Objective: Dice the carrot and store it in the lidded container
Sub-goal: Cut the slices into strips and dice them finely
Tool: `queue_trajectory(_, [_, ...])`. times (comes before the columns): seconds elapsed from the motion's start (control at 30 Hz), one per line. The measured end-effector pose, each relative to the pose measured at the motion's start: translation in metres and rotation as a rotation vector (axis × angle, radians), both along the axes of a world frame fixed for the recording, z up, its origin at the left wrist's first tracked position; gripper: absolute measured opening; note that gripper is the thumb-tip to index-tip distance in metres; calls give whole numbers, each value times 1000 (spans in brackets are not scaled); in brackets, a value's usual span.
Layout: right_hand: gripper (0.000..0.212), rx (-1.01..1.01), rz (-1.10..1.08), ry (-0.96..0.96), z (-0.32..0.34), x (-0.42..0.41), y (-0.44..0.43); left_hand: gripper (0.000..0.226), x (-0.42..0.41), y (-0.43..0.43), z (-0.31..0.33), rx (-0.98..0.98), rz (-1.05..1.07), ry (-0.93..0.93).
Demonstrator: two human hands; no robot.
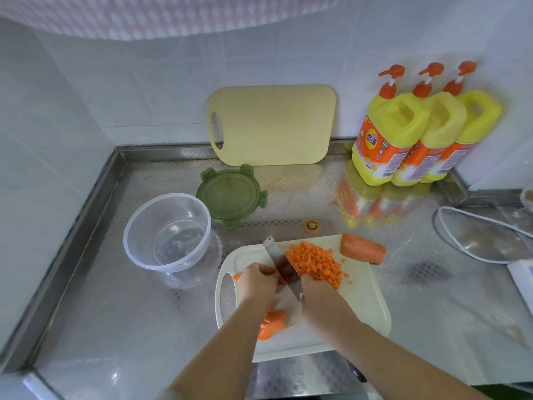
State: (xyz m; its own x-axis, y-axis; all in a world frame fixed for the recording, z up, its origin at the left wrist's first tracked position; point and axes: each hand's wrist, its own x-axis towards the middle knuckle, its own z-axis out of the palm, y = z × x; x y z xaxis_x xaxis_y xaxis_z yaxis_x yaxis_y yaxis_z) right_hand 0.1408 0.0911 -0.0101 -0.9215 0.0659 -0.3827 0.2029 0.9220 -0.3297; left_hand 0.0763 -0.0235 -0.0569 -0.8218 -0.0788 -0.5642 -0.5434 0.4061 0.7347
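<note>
On the white cutting board (360,307), my right hand (318,298) grips the handle of a knife (277,258) whose blade points away from me. My left hand (258,280) holds carrot strips down with curled fingers, right beside the blade. A heap of diced carrot (315,262) lies to the right of the blade. A large uncut carrot piece (362,249) rests at the board's far right corner. Carrot slices (271,324) lie near the board's front, partly under my left forearm. The clear round container (167,235) stands left of the board, its green lid (230,196) lying behind it.
A carrot top (311,226) lies on the steel counter behind the board. A yellow cutting board (271,125) leans on the tiled wall. Three yellow detergent bottles (403,134) stand at the back right. A white cable (473,226) and a white device (522,278) are at the right.
</note>
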Motion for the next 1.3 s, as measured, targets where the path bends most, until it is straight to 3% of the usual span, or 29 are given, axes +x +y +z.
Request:
queue_trajectory(0.1, [15,-117,-58,92,11,0,7,10,-1,0,4,-32,-25,6])
queue_trajectory(0.23, [16,-131,-13,174,27,1,24,24,-5,-8,10,-1,-49,31])
queue_trajectory(0.33, [8,-56,28,201,39,3,38,15,-14,-19,27,82,-77,66])
queue_trajectory(0.47, [29,196,126,317,40,11,54,14,-36,-30,56,41,-115,215])
queue_trajectory(0.57, [49,359,210,318,36,16,67,24,-47,-24,82,-14,-356,394])
queue_trajectory(0.7, [59,407,229,337,35,21,76,35,-51,0,101,-168,-833,321])
queue_trajectory(0.83, [52,403,205,344,35,28,82,35,-53,24,102,-247,-1050,214])
queue_trajectory(1.03, [49,403,161,312,37,35,91,40,-44,50,80,-168,-982,40])
queue_trajectory(1.17, [49,430,148,258,36,36,94,38,-49,59,75,-268,-1050,228])
queue_trajectory(1.3, [45,425,116,186,36,33,96,38,-56,59,78,-131,-981,244])
